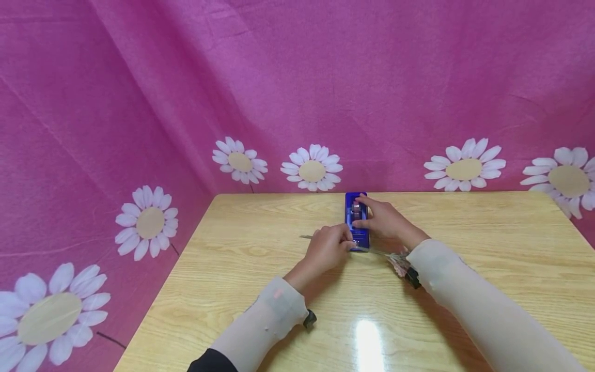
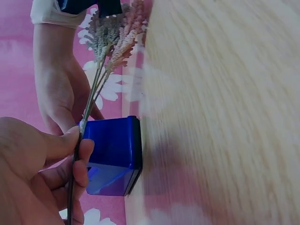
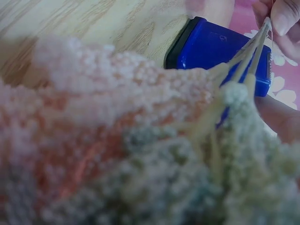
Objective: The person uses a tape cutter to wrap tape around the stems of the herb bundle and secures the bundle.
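A blue tape dispenser (image 1: 349,213) stands near the table's back edge, a tape roll inside it. My right hand (image 1: 383,218) grips it from the right, thumb and fingers spread across the roll. In front of it my left hand (image 1: 325,247) pinches the thin stems of a small bunch of artificial flowers (image 2: 112,40) between thumb and fingers. The pinkish and grey-green heads point right, below my right wrist. Whitish tape shows around the stems at the left fingertips, close by the dispenser's front end. In the right wrist view the blurred flower heads fill the foreground and mostly hide the right hand.
The light wood table (image 1: 232,268) runs back to a pink cloth (image 1: 372,93) with large white daisies, which also hangs along the left side. Dark wrist-camera pieces hang under both pale sleeves, the right one close to the flower heads.
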Demonstrator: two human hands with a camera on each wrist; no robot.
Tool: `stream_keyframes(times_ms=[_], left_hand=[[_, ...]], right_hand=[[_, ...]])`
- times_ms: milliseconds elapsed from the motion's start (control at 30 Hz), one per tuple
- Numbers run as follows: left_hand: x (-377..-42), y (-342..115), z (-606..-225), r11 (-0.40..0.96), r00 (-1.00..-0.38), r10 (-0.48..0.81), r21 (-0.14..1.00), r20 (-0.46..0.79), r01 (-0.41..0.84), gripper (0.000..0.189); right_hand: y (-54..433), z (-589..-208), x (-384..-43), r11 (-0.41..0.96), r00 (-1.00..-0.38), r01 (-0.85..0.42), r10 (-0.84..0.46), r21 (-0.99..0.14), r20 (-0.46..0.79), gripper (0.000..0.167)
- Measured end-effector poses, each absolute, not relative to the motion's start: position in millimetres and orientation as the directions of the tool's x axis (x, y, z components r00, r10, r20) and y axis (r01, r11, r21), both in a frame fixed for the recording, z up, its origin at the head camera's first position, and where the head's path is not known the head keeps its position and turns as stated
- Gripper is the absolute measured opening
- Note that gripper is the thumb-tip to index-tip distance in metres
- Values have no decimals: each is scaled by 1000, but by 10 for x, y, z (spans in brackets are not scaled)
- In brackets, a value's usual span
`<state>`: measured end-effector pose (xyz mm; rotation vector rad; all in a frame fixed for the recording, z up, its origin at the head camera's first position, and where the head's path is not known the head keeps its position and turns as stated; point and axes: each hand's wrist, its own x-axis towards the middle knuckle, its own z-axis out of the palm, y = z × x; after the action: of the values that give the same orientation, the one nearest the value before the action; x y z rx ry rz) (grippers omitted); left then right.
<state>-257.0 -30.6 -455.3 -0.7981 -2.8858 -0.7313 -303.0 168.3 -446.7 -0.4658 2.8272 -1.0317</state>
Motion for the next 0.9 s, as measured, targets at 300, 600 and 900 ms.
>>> stream_keyframes(times_ms=[300,600,900], left_hand=[[-2549,-305,-4500,697,-865,491,549,106,462,8],[-2555,-295,-4472,714,-877,481,582,-3,390,14],[-2593,-324,-4476,738,-852,519,539,-69,405,17]], right_hand=[[1688,-4472,-3036,732,-950,-257,-312,-630,25,75],[1684,-4491,-3036,723,-952,-245,-305,-646,19,76],[1685,-4475,-3039,725,-952,-241,-304,-645,14,75]])
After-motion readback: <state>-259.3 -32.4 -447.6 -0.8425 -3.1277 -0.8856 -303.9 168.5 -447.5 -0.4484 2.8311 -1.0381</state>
